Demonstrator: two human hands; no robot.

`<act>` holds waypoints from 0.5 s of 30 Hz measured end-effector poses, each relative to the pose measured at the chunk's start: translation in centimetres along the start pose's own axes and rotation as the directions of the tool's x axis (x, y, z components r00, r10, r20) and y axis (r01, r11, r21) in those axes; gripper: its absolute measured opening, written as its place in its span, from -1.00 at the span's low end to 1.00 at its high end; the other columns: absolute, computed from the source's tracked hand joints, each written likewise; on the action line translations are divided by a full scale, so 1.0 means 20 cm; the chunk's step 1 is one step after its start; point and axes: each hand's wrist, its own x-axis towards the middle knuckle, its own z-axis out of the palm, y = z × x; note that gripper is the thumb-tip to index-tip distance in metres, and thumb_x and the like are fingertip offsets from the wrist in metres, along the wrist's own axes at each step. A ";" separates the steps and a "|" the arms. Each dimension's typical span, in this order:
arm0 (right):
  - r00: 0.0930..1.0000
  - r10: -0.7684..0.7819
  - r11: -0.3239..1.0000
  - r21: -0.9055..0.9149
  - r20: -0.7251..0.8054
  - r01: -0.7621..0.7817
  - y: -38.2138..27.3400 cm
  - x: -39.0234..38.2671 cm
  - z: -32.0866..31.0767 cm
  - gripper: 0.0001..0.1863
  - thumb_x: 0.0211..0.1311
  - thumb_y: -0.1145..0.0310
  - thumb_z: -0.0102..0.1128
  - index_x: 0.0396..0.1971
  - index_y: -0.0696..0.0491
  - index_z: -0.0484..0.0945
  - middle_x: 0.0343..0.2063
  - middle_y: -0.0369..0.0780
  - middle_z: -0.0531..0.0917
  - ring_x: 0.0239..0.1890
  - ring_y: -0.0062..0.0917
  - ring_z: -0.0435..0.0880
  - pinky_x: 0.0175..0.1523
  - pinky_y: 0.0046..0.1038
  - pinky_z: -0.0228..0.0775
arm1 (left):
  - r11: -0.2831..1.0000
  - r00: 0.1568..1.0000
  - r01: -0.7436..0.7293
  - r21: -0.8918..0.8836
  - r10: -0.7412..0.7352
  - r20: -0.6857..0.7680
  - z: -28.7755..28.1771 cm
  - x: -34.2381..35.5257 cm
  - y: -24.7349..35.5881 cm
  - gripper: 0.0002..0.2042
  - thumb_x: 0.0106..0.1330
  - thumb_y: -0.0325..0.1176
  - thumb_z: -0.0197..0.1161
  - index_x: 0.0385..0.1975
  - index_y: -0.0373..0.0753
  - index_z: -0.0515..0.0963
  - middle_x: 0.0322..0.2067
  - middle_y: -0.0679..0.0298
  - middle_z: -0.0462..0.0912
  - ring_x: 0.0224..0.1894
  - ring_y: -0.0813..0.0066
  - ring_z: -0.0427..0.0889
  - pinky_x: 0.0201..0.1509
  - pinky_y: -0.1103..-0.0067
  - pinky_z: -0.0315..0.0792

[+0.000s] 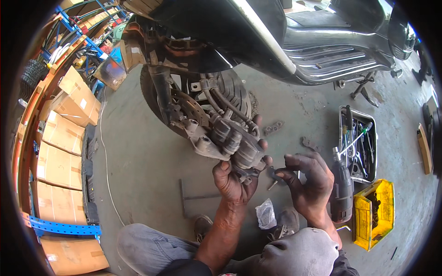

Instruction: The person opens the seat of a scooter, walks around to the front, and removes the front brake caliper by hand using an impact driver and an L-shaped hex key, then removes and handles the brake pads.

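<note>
A dark, grimy brake caliper (246,154) with its hose hangs beside the scooter's wheel (230,89) and brake disc (191,106). My left hand (232,181) is closed around the caliper's lower end, thumb in front and fingertips showing on its far side. To the right of the caliper, my right hand (311,181) has its thumb and index finger drawn together. A small shiny pin (273,185) shows just by those fingertips; whether they grip it or it lies on the floor is unclear. A metal bracket (202,145) sits left of the caliper.
At right are a black power tool (341,193), a tool tray (372,174) of wrenches and a yellow bin (363,225) of small dark parts. A plastic bag (265,214), a T-shaped bar (183,198) and a metal plate (274,128) lie on the floor. Cartons (60,170) line the left.
</note>
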 end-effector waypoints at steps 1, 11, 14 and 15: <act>1.000 0.014 1.000 -0.016 0.009 -0.014 0.00 0.00 0.01 -0.62 -0.18 0.57 0.46 -0.24 0.11 0.60 -0.37 -0.16 0.63 -0.42 -0.45 0.67 -0.37 -0.50 0.50 | 1.000 1.000 0.000 -0.002 0.000 0.002 0.00 0.00 0.02 -0.16 0.06 -0.22 0.29 0.37 0.00 -0.02 0.35 -0.07 -0.02 0.12 -0.01 0.44 0.01 0.10 0.52; 0.906 0.393 0.919 0.030 -0.155 -0.393 0.29 -0.06 0.01 -0.75 0.00 0.61 0.24 -0.25 0.12 0.61 -0.41 -0.16 0.66 -0.38 -0.42 0.67 -0.28 -0.46 0.48 | 1.000 0.999 -0.024 0.018 0.025 -0.037 0.00 -0.01 0.10 -0.19 0.08 -0.22 0.29 0.35 -0.13 0.03 0.34 -0.08 -0.01 0.14 -0.05 0.39 0.02 0.09 0.45; 0.925 0.379 0.875 -0.317 -0.025 -0.367 0.66 -0.32 0.00 -0.79 0.10 0.52 0.12 -0.24 0.10 0.62 -0.46 -0.16 0.65 -0.38 -0.33 0.65 -0.20 -0.37 0.47 | 1.000 0.998 0.007 0.007 -0.006 -0.066 0.05 0.02 0.23 -0.20 0.10 -0.24 0.27 0.36 -0.12 0.02 0.34 -0.14 -0.04 0.15 -0.09 0.37 0.03 0.08 0.44; 0.907 0.411 0.862 -0.363 0.094 -0.353 0.73 -0.41 0.01 -0.78 0.08 0.53 0.14 -0.24 0.09 0.62 -0.42 -0.15 0.65 -0.37 -0.31 0.64 -0.20 -0.37 0.46 | 0.999 0.997 0.018 0.031 -0.015 -0.078 0.06 0.02 0.27 -0.20 0.10 -0.25 0.26 0.36 -0.12 0.01 0.34 -0.16 -0.06 0.15 -0.10 0.37 0.03 0.08 0.44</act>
